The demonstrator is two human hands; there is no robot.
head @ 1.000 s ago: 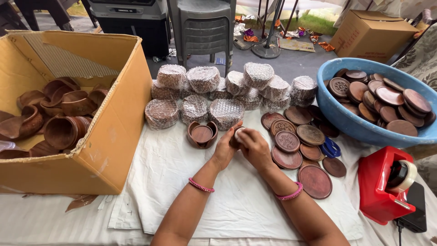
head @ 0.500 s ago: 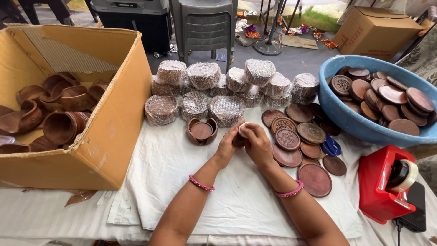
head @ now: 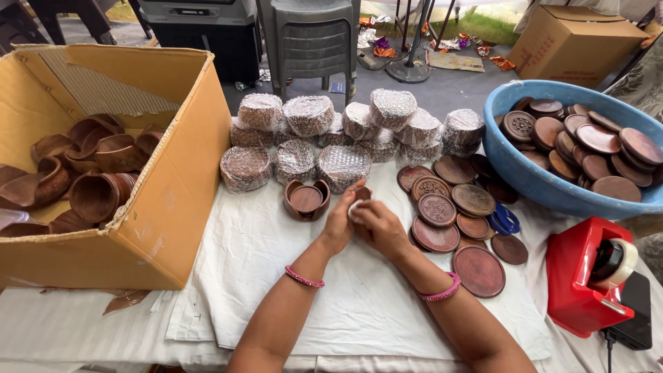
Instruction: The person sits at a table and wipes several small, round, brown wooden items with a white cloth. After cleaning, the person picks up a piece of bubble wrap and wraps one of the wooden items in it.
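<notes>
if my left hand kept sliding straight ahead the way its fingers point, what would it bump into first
Probably the bubble-wrapped bundle just beyond the left hand, which points up and away across the white cloth while holding a small brown piece with the right hand. Depth is hard to judge, so the gap is uncertain.

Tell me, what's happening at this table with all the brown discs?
A person's left hand and right hand meet over a white cloth, closed on a small brown piece. Bubble-wrapped bundles sit behind, loose wooden discs to the right, more in a blue tub. A cardboard box holds bowls.
</notes>
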